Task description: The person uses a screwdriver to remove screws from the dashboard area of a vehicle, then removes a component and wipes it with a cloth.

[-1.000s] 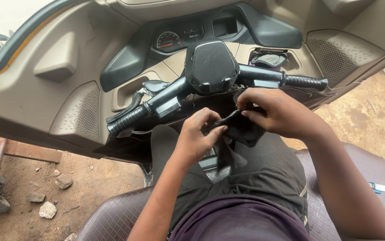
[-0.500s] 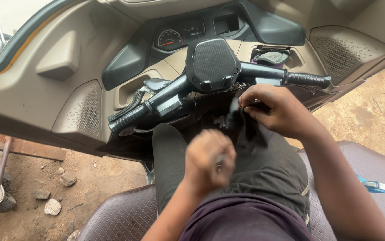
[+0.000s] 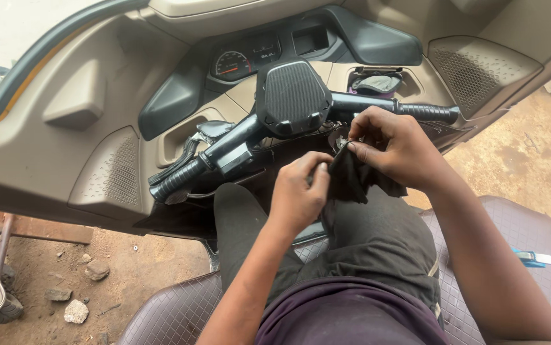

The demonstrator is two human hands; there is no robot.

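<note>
Pinching black cloth (image 3: pixel 357 180) with both hands: left hand (image 3: pixel 298 195) grips lower fold, right hand (image 3: pixel 395 148) nips top edge below handlebar (image 3: pixel 288 121). Cloth looks soft, light, floppy; bunch it firmly.

I see a matt black cloth (image 3: pixel 355 182), soft and creased, at my twelve o'clock. The handlebar cover (image 3: pixel 290 97) above it is smooth, slightly glossy black plastic; its left grip (image 3: pixel 176 179) looks like ribbed rubber. The dashboard (image 3: pixel 84 147) is matt beige plastic, the seat (image 3: pixel 179 313) quilted brown vinyl with a sheen.
</note>
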